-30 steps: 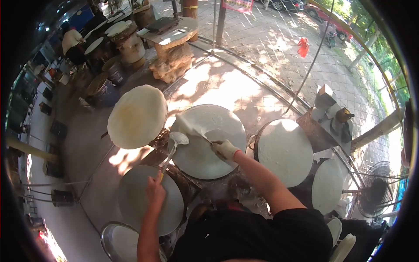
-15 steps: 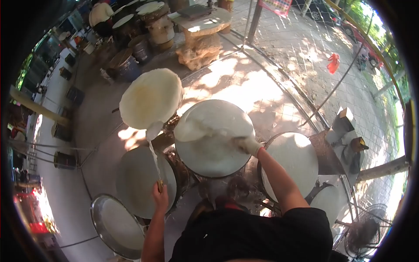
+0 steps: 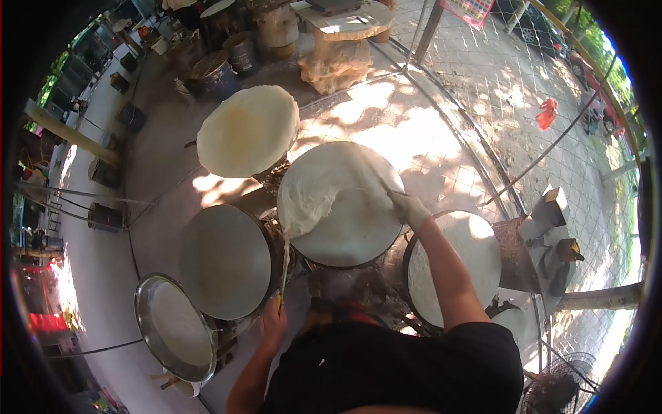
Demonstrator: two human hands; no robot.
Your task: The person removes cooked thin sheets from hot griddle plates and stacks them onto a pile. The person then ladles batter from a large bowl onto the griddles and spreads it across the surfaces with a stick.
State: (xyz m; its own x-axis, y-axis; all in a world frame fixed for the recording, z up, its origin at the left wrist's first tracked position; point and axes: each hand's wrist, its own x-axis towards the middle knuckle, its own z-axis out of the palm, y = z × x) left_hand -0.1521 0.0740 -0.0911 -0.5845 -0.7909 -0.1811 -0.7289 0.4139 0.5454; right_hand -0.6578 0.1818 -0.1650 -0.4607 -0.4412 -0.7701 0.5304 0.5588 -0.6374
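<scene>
My left hand (image 3: 274, 320) is closed around the long handle of a ladle (image 3: 284, 265). Its batter-coated head is at the lower left edge of the middle round griddle (image 3: 358, 238). Wet white batter (image 3: 310, 201) lies in an uneven patch on that griddle's left side. My right hand (image 3: 412, 211), in a whitish glove, grips a thin spreader (image 3: 379, 176) over the griddle's right side; motion blurs the tool. A pale cooked sheet (image 3: 248, 131) covers the griddle at the upper left. A bare griddle (image 3: 226, 262) stands near my left hand.
A metal basin (image 3: 141, 314) of white batter stands at lower left. Another griddle (image 3: 452, 272) with a white layer sits at right, under my forearm. Beyond are a stone table (image 3: 341, 31), buckets (image 3: 212, 72) and a wire fence (image 3: 510, 117). A fan (image 3: 558, 386) stands at lower right.
The ladle has moved right, from beside the upper-left griddle to the middle griddle's edge. My right hand has swept up and slightly right with the spreader. The view has shifted somewhat.
</scene>
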